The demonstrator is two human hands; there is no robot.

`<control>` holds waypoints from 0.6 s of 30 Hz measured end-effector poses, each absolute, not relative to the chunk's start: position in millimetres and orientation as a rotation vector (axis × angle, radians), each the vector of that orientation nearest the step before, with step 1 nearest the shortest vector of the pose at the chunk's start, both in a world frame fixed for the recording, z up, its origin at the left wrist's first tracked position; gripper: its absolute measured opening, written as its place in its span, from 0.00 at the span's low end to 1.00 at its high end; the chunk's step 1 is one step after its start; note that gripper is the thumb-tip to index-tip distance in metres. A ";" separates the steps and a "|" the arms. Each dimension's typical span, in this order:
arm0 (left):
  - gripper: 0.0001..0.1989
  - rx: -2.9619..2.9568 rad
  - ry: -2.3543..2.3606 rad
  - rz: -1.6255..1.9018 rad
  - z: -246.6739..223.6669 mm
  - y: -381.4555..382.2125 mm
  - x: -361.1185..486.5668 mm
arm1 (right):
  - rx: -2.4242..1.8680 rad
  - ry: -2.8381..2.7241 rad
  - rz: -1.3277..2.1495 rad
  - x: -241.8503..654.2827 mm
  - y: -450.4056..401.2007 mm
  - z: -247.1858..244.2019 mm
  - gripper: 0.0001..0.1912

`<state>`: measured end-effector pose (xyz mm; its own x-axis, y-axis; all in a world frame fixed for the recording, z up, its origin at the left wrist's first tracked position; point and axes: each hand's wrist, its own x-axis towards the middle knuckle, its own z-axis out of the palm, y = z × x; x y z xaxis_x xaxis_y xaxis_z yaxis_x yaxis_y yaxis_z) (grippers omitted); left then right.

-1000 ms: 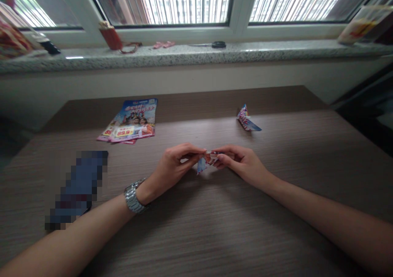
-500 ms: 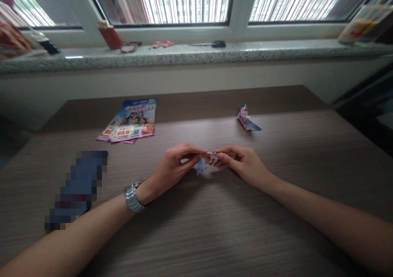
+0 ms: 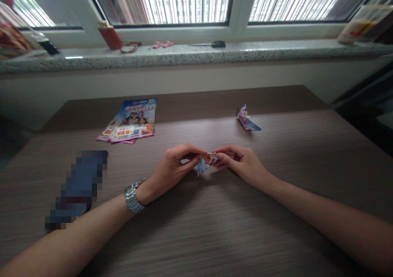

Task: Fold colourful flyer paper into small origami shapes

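Observation:
Between my two hands is a small piece of folded printed paper (image 3: 202,166), pale blue with orange and white parts. My left hand (image 3: 181,160), with a metal watch (image 3: 134,197) on the wrist, pinches its left side. Thumb and fingers of my right hand (image 3: 238,161) grip the right side. Fingertips cover much of the paper, so its full shape is hidden. Beyond my right hand, a folded paper figure (image 3: 246,119) with a speckled red-and-blue print stands on the table.
Printed flyers (image 3: 135,119) lie in a stack at the back left of the brown table (image 3: 196,236). A blurred-out dark blue object (image 3: 80,187) rests beside my left forearm. On the stone windowsill (image 3: 184,56) are a red packet (image 3: 111,37), pink pieces (image 3: 163,44) and a black-handled tool (image 3: 218,44).
Both hands stay almost in place on the folded paper. Its pale blue lower flap has shifted very slightly downward.

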<state>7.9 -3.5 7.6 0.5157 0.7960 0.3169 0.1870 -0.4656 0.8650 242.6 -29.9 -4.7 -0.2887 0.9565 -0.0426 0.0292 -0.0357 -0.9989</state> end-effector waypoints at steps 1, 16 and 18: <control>0.08 1.942 0.806 0.945 7.0 -3.5 7.8 | -1.108 -1.425 1.447 242.2 -30.1 -4.3 0.16; 0.06 1.913 0.800 0.819 10.9 -9.4 11.0 | -1.188 -1.618 1.294 243.2 -33.3 1.7 0.14; 0.06 1.898 0.807 0.786 10.8 -9.8 11.3 | -1.193 -1.640 1.283 243.5 -34.4 1.8 0.15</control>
